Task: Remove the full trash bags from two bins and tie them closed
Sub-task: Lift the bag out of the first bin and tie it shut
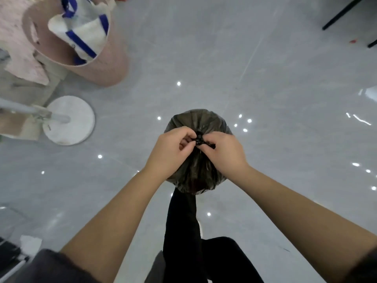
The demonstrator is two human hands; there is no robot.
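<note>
Atop bag (195, 176), both grips (171, 152) (222, 154) pinch knot (201, 139).

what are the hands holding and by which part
Both the left hand and the right hand pinch the black trash bag at its gathered neck, on the knot at the top.

A full, dark, half-transparent trash bag (199, 176) hangs above the grey floor, its gathered top twisted into a knot (201, 139).
</note>
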